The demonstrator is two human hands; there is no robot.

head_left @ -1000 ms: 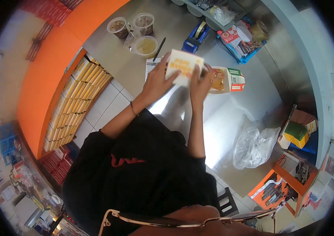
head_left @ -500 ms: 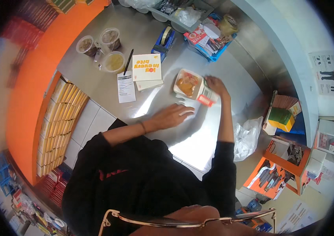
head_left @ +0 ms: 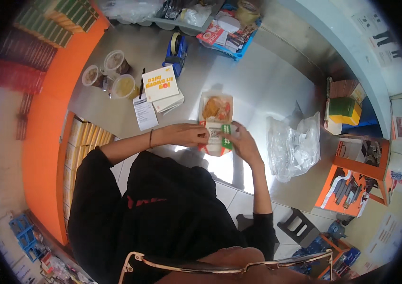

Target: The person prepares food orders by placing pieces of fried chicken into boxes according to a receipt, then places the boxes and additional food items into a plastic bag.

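Observation:
An open paper food box [head_left: 215,109] holding fried food lies on the steel counter, its red, green and white lid [head_left: 214,146] folded out toward me. My left hand [head_left: 192,134] has its curled fingers on the lid's left side. My right hand [head_left: 237,140] grips the lid's right side. White printed cards [head_left: 160,81] are stacked to the left, over a paper slip [head_left: 145,116], beside a black pen [head_left: 141,87]. Three clear cups [head_left: 124,88] with lids stand farther left. A crumpled clear plastic bag [head_left: 293,146] lies right of my right hand.
A blue tape dispenser [head_left: 174,57] and a blue basket of packets [head_left: 229,38] sit at the back, beside a grey tray [head_left: 191,26]. Orange shelving with boxes borders the left. An orange organizer [head_left: 343,187] stands at the right, near a black step stool [head_left: 295,226] on the floor.
The cards left my hands and lie on the counter. The food box has turned, lid toward me. Both hands have come onto the lid; the view has shifted.

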